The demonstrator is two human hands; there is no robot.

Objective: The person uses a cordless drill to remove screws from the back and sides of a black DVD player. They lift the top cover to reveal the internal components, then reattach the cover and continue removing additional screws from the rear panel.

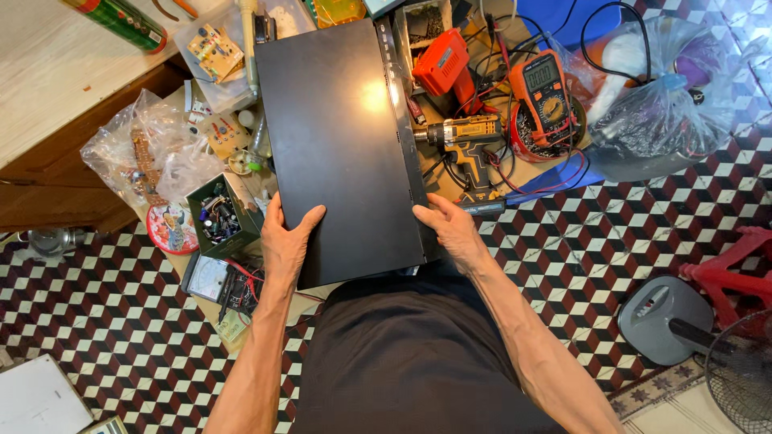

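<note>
A flat black metal device case [342, 137] lies lengthwise on a low cluttered work surface in front of me. My left hand [288, 241] grips its near left edge, thumb on top. At the near right corner, my right hand [452, 231] holds the case's side. The case's right side shows a row of small vents and ports. Just right of it lies a cordless drill [466, 145].
An orange multimeter [540, 88] with red and black leads, a red tool [444, 64] and plastic bags [659, 104] crowd the right. Left are a green box of small parts [221, 215], circuit boards [214, 50], an analog meter [207, 278]. A fan base [666, 317] stands on the tiled floor.
</note>
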